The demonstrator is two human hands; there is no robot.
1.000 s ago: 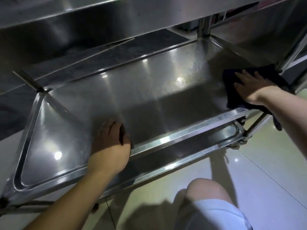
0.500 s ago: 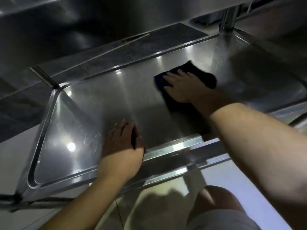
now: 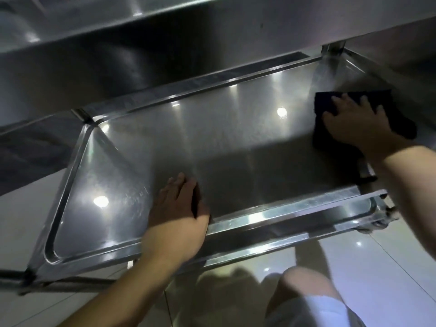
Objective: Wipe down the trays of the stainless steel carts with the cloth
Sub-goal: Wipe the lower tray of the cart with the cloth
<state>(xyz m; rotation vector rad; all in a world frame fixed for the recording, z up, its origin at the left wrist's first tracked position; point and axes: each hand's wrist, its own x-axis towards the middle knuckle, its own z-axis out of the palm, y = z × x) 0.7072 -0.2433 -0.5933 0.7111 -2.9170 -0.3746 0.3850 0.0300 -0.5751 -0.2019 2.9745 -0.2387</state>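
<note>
dark navy cloth (image 3: pixel 398 119), silver tray (image 3: pixel 236 142)

One cloth (image 3: pixel 398 121), dark, at the right of the frame. Two hands: the left hand (image 3: pixel 175 218) at lower centre, the right hand (image 3: pixel 354 123) at upper right. Three trays: one tray (image 3: pixel 236 147) mid-frame, an upper tray (image 3: pixel 165 43) across the top, a lower tray (image 3: pixel 342 214) at lower right. One knee (image 3: pixel 304 282) at the bottom.
</note>
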